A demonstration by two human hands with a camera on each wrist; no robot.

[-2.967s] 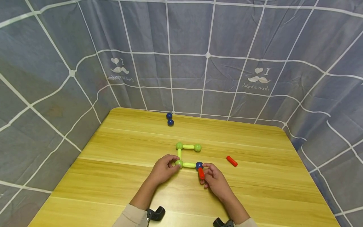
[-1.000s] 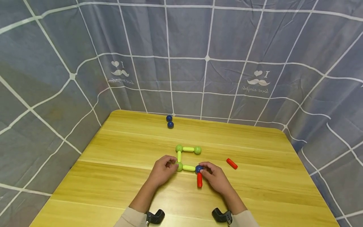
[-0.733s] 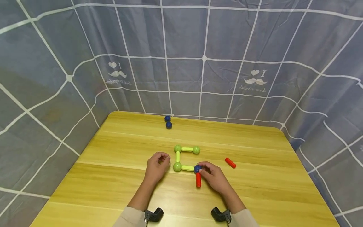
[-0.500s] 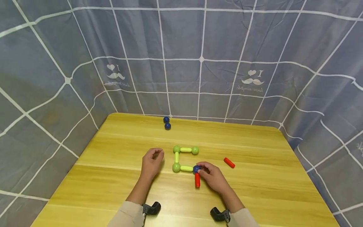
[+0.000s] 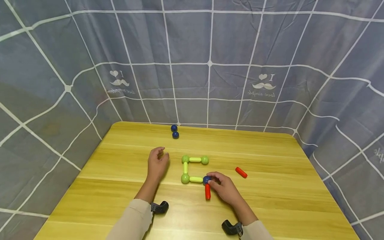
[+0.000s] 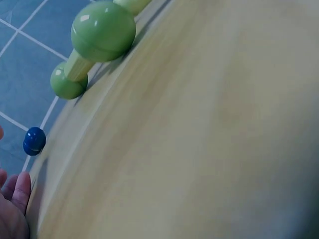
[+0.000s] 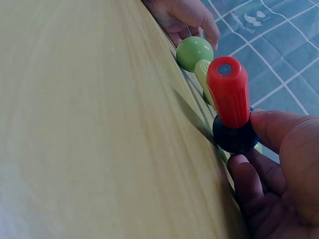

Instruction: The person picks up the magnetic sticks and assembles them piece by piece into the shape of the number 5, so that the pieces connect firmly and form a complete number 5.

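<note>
My right hand pinches a blue ball between thumb and fingers. From that ball a red magnetic rod sticks out toward me. The ball also joins a yellow-green rod leading left to a green corner ball. Another rod runs back to a second green ball. A third rod links it to a green end ball. Left of this C-shaped chain, my left hand hovers with loosely bent fingers and holds nothing; only part of it shows in the left wrist view.
Two blue balls touch each other near the table's back edge. A loose red rod lies to the right of the chain. A grey curtain with white lines surrounds the wooden table at the back and sides.
My left hand has let go of the green corner ball and moved left and away from me. My right hand shifted from the red rod to the blue ball; the rod now points toward me.
</note>
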